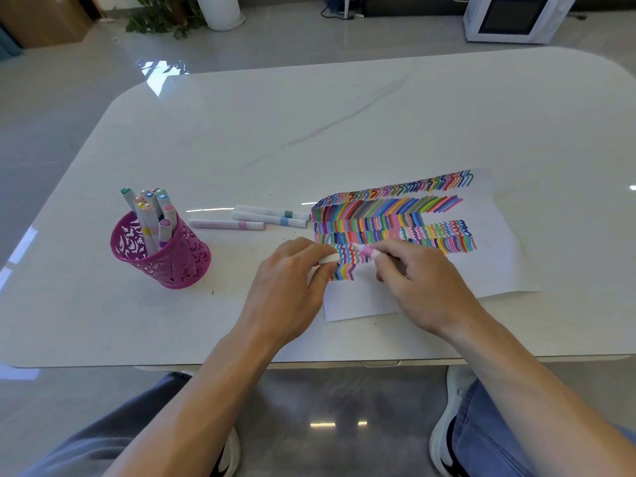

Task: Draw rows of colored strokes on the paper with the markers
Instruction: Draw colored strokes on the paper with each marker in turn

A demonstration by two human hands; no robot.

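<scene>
my left hand (292, 280) pinches a white cap (328, 259) between thumb and curled fingers, right at the left edge of the paper (495, 256), and my right hand (420, 284) grips the pink marker (366, 251) with its tip over the short lowest rows of strokes, near the sheet's lower left. i cannot tell whether the tip touches the sheet. the paper lies on the right side of the surface (309, 132), with its near corner close to the front edge. the main risk, i think, is smearing: the heel of my right hand sits over the sheet and could drag through fresh ink if it slides across the rows. neither hand lies flat on the sheet, so a firm stroke might push it askew and bend the row. the open tip could also stray into neighbouring colours or mark the white surface past the paper's edge. the cap is small and could slip from my fingers and roll off. three loose markers (268, 216) lie just left of the sheet and could roll if nudged; the pink cup (172, 266) of markers stands well apart to the left. as for writing, i can read none: the marker barrels show only colour bands, and any print is too small to make out.
</scene>
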